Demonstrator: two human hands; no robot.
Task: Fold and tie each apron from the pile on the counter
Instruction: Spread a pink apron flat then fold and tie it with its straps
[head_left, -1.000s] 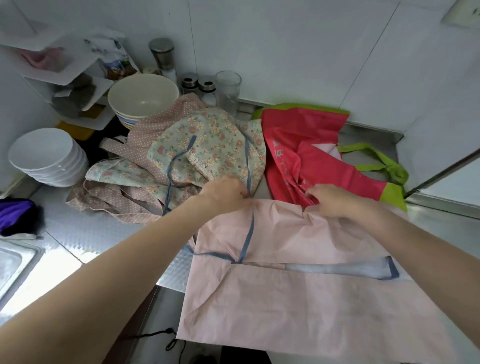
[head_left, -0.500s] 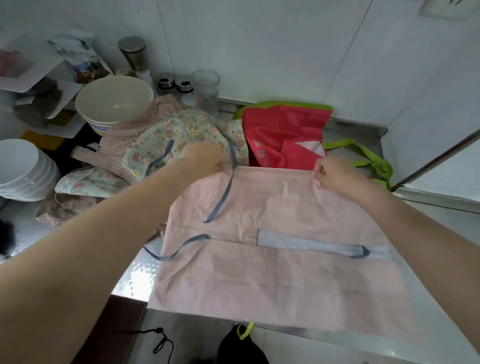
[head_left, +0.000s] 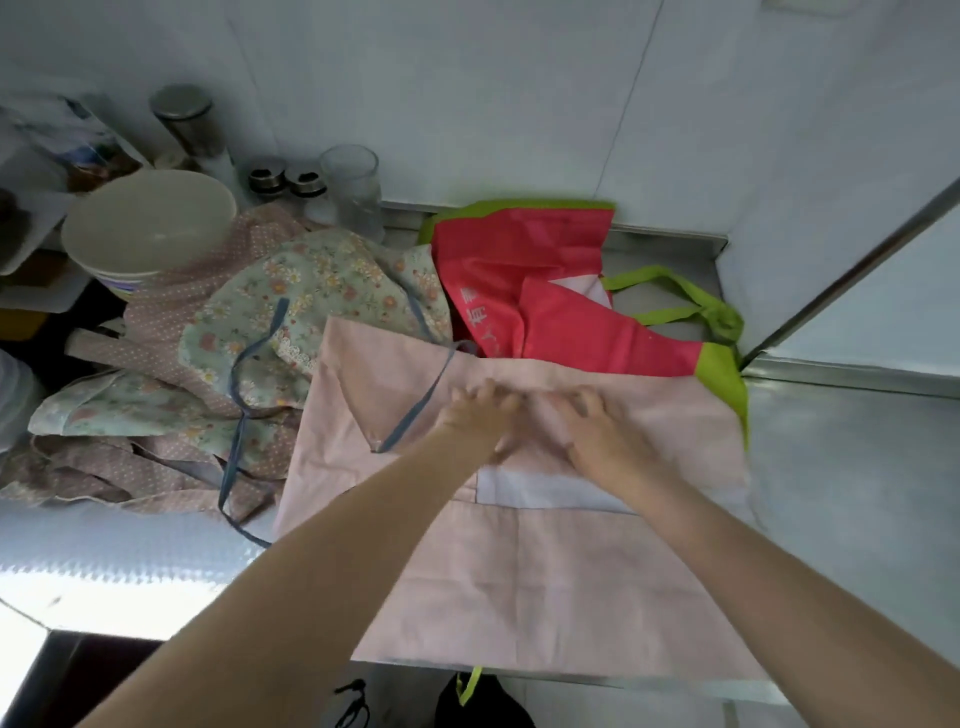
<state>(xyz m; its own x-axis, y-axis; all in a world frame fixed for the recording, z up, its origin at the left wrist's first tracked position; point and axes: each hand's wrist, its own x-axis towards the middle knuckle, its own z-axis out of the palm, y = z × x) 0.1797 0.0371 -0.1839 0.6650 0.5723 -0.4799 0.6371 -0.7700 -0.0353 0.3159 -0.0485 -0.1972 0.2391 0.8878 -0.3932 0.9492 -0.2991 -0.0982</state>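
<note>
Pink apron: The soft pink cloth apron (head_left: 545, 571) lies flat on the shiny metal counter (head_left: 857, 493), in the middle of the view. Its near edge hangs a little over the counter's front.

What changed: A moment ago the two hands were far apart, each holding a top corner of the pink apron. Now they have come together in the middle, and the top edge has been laid down at 12 o'clock.

Left hand: The left hand (head_left: 480, 415) rests on the cloth with fingers spread. It looks like it presses flat, but it is blurry, so I cannot tell for sure.

Right hand: The right hand (head_left: 602, 431) lies just beside the left one, fingers flat on the cloth.

What it means: I think the apron is now spread out and is being smoothed. The folding and tying are not done yet.

Strap: A thin blue-grey cloth strap (head_left: 415, 400) lies over the pink apron at 10 o'clock from the hands.

Pile: The flowery green and dotted pink aprons (head_left: 311, 291) wait in a heap at 10 o'clock.

Writing: The red and green shopping bag (head_left: 545, 291) at 12 o'clock has pale marks printed on it. They are too blurry to read.

Other things: A big cream bowl (head_left: 150, 223) sits at 10 o'clock, behind the pile.
</note>
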